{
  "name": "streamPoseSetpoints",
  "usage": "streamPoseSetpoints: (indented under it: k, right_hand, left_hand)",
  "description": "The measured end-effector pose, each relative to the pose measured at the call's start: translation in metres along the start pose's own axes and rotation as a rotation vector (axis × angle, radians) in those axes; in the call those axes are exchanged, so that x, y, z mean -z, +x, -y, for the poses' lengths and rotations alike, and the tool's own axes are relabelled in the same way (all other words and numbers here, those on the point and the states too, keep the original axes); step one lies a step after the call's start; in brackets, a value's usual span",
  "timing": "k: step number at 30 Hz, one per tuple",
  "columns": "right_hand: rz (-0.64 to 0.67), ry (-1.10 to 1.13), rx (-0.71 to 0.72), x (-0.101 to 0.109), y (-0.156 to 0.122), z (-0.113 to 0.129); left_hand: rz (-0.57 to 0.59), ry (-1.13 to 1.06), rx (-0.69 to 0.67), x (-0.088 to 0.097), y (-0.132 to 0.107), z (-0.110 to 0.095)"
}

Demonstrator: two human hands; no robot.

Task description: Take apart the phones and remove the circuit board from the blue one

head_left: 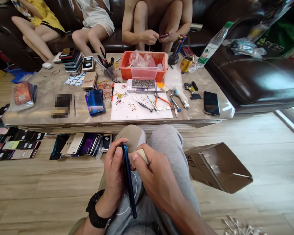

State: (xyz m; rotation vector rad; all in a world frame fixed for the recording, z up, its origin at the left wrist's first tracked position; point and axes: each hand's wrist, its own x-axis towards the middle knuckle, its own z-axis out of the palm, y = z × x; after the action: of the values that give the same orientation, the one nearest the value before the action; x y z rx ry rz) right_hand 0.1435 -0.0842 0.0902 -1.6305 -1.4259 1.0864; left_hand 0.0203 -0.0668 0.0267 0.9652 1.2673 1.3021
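My left hand [115, 173] grips a dark blue phone [129, 182] held on edge over my lap, fingers curled round its top. My right hand [152, 173] is closed on a small pale wad, perhaps a cloth or eraser [143, 156], pressed against the phone's side near its upper end. A black watch sits on my left wrist [96, 212]. Both hands rest above my grey trousers.
A low stone table [39, 111] carries a white work mat [139, 111] with pliers and tweezers, an orange bin [123, 70], phone stacks and a black phone [211, 102]. Phones lie on the floor at left [14, 143]. A cardboard box [220, 168] lies right. Three people sit on the sofa.
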Motion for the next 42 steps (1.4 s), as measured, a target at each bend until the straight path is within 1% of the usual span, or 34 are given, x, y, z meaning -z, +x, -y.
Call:
streamPoseSetpoints:
  k: [5, 13, 17, 21, 24, 26, 33, 42]
  right_hand:
    - [0.026, -0.009, -0.018, 0.001, 0.001, 0.0]
    - [0.03, -0.041, -0.025, 0.003, 0.001, 0.002]
    - [-0.027, -0.168, 0.018, 0.001, 0.0, 0.002]
    - [-0.126, -0.369, 0.111, -0.003, -0.005, 0.003]
    - [-0.19, -0.501, 0.188, -0.005, -0.011, 0.003]
    - [-0.214, -0.553, 0.206, -0.005, -0.013, 0.002]
    - [-0.278, -0.641, 0.244, -0.008, -0.011, -0.001]
    - [-0.296, -0.641, 0.172, -0.015, -0.006, -0.005]
  left_hand:
    - [0.019, 0.024, -0.012, 0.004, 0.0, 0.007]
    - [0.009, 0.056, -0.044, 0.003, 0.001, 0.006]
    - [0.009, 0.109, -0.075, 0.004, 0.001, 0.008]
    - [-0.013, 0.25, -0.137, 0.003, 0.001, 0.01]
    - [-0.04, 0.3, -0.187, 0.0, -0.001, 0.011]
    - [-0.052, 0.328, -0.225, -0.002, -0.003, 0.012]
    - [-0.052, 0.369, -0.279, -0.006, -0.003, 0.014]
    - [-0.031, 0.372, -0.275, -0.008, 0.001, 0.017]
